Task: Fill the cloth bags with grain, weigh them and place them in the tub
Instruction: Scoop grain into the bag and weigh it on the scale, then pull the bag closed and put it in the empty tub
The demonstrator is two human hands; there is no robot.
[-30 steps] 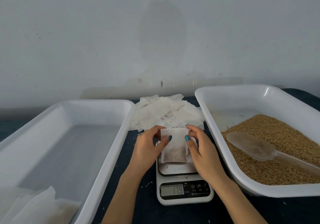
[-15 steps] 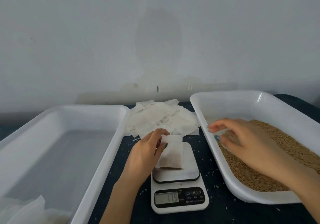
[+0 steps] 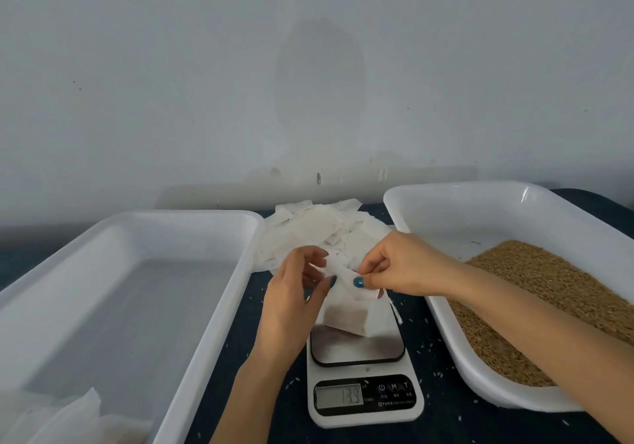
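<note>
The cloth bag stands on the scale, its top pinched by the fingers of the left hand and right hand, with the tub lying leftward, nearer the left hand.

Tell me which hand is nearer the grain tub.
Right. The right hand pinches the cloth bag just beside the grain tub; the left hand holds the bag's other edge, farther from it.

The filled bags in the left tub are cut off by the bottom edge.
</note>
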